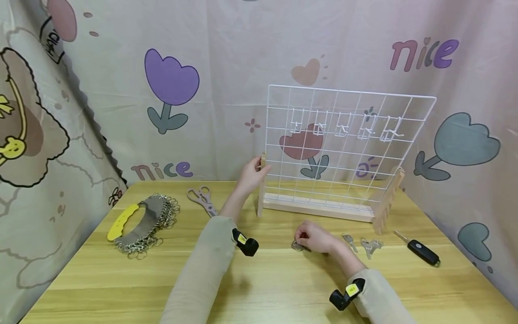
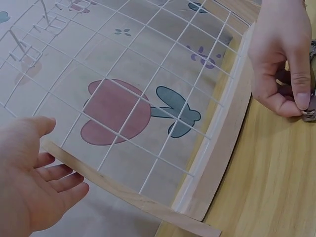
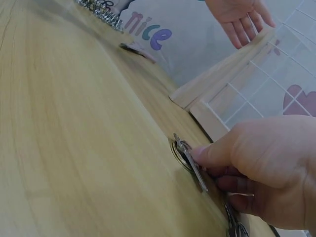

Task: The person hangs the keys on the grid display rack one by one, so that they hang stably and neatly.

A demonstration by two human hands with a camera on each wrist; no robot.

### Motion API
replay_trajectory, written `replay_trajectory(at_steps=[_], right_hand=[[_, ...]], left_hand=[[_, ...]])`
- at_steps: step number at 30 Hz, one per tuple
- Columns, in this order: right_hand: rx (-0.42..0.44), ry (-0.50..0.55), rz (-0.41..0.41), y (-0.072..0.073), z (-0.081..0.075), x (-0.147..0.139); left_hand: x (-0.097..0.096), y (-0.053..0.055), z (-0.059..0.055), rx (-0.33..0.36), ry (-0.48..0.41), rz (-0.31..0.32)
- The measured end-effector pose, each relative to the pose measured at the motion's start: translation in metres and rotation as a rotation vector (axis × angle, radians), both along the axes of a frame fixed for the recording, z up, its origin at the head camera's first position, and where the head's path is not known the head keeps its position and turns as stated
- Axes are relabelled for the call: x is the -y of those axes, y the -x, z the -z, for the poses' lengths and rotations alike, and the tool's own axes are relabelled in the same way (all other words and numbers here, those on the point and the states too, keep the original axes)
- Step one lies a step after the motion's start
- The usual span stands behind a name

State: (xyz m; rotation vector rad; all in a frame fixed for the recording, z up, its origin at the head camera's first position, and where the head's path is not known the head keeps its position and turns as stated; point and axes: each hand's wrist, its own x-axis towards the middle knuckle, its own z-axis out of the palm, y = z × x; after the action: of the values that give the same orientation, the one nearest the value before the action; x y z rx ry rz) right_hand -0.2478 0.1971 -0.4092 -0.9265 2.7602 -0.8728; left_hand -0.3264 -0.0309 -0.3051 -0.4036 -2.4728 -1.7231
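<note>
My right hand (image 1: 317, 237) pinches a bunch of keys (image 3: 191, 160) on a metal ring, low over the table. In the right wrist view, a flat key shows by the thumb. My left hand (image 1: 251, 175) is at the left wooden post (image 1: 262, 180) of a white wire grid rack (image 1: 344, 148). Seen from the left wrist, its thumb (image 2: 45, 125) stands away from the post and its fingers lie loosely beside it; whether they touch the wood I cannot tell. Several white hooks (image 1: 319, 128) hang on the grid.
Right of my right hand lie loose keys (image 1: 350, 242), more keys (image 1: 370, 246) and a black car key (image 1: 422, 252). Scissors (image 1: 204, 200) lie behind my left forearm. A yellow-handled curved tool with metal rings (image 1: 123, 220) is at the left. Printed cloth hangs behind the wooden table (image 1: 121, 283).
</note>
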Motion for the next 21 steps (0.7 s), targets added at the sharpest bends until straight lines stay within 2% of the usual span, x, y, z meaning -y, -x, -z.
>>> replay_trajectory(at_steps=[3, 9, 16, 21], right_hand=[[-0.035, -0.001, -0.014, -0.001, 0.002, -0.002], [-0.001, 0.052, 0.044, -0.002, -0.002, -0.008], [-0.041, 0.148, 0.081, 0.0, -0.019, -0.012], [-0.148, 0.234, 0.144, 0.005, -0.038, -0.013]], left_hand=[[0.0, 0.0, 0.0, 0.0, 0.012, -0.009], [-0.001, 0.0, -0.001, 0.006, -0.018, 0.008], [-0.001, 0.001, 0.0, 0.003, -0.041, 0.014], [-0.001, 0.002, 0.0, 0.011, -0.031, 0.01]])
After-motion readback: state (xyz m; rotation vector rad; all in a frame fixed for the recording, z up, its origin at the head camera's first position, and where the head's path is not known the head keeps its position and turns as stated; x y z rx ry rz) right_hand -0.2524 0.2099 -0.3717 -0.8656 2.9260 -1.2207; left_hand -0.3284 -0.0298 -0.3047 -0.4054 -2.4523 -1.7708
